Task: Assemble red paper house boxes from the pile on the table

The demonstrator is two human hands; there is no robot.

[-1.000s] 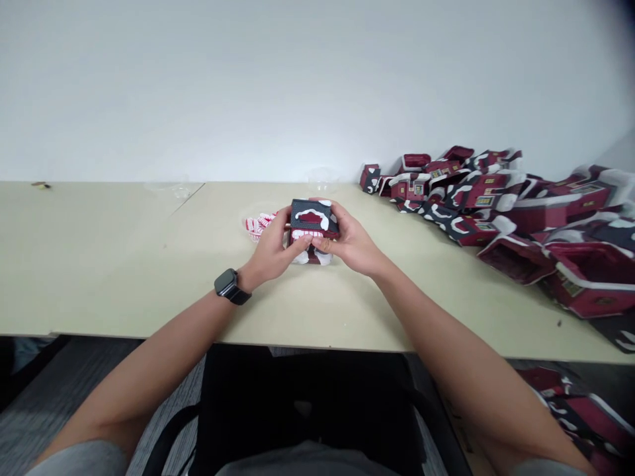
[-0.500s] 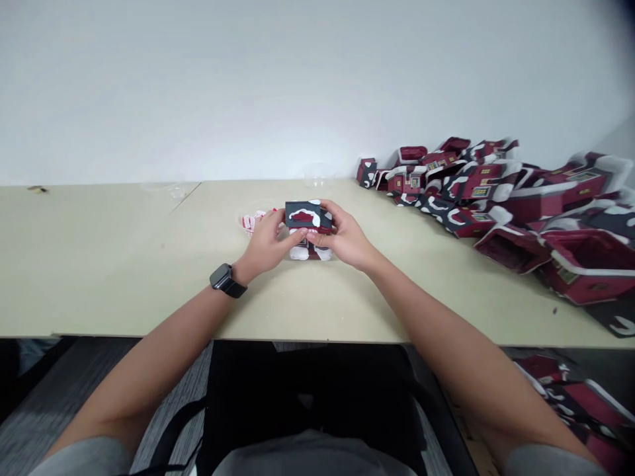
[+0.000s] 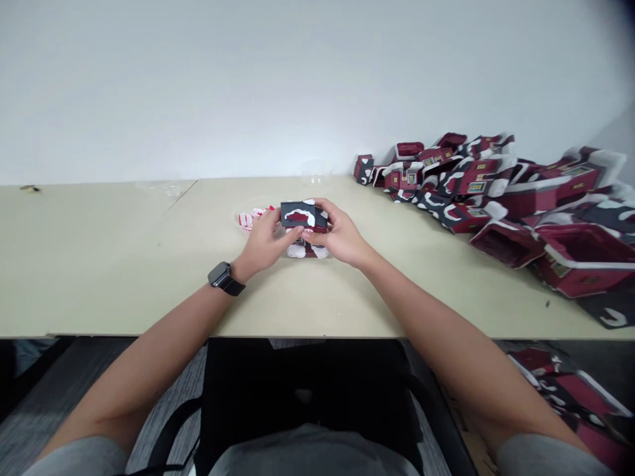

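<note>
A small dark red model house (image 3: 304, 218) with a black roof and white snow-like trim is at the middle of the table, between my two hands. My left hand (image 3: 268, 239), below a black wristwatch, grips its left side with the thumb across the front. On the right side my right hand (image 3: 340, 233) holds it too, fingers behind and thumb in front. Both thumbs nearly meet below the roof. Just beyond my left hand lies a red-and-white striped bundle (image 3: 247, 219), partly covered by that hand.
Many similar red houses (image 3: 476, 185) are heaped along the table's right side, against the wall. More of them (image 3: 570, 390) lie below the table edge at lower right. Clear plastic pieces (image 3: 315, 173) rest near the wall. The table (image 3: 124, 277) ends just before my lap.
The whole view has shifted slightly, so things appear a little further left. Both hands keep the same hold on the house.
</note>
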